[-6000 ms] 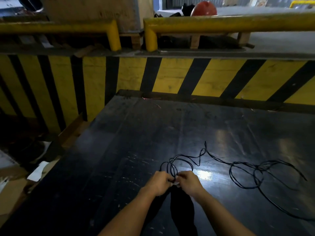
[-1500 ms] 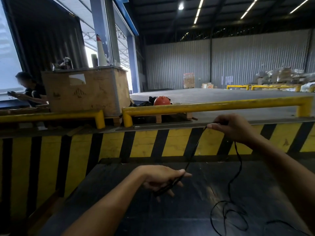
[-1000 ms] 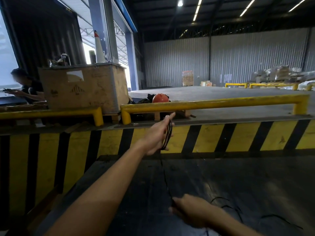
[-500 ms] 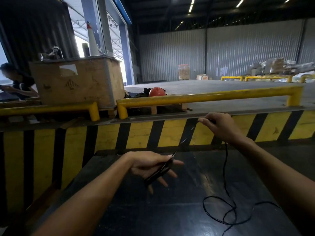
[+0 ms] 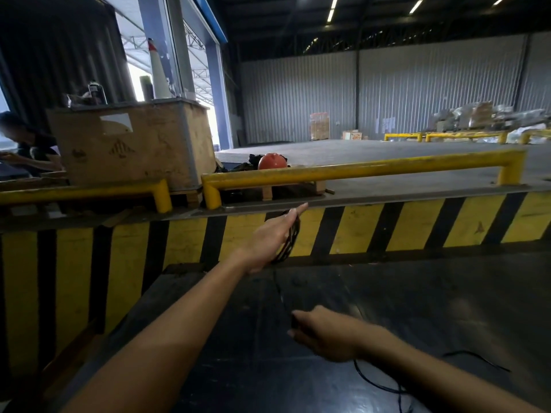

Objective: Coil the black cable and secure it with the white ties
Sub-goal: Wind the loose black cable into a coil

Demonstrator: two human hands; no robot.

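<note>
My left hand (image 5: 272, 238) is stretched forward and raised, fingers straight, with several loops of the thin black cable (image 5: 290, 241) wound around its palm. One strand of the cable runs down from those loops to my right hand (image 5: 326, 333), which pinches it low over the black table (image 5: 432, 308). Behind my right hand the loose rest of the cable lies in curves on the table toward the lower right. No white ties are visible.
A yellow-and-black striped barrier (image 5: 357, 228) rises just beyond the table, topped by yellow rails (image 5: 357, 169). A wooden crate (image 5: 131, 146) and an orange helmet (image 5: 272, 161) sit behind it. A person (image 5: 26, 147) sits at far left.
My left hand has risen and turned upright with the coil. My right hand dropped from near the barrier down to the table, drawing the strand downward.
</note>
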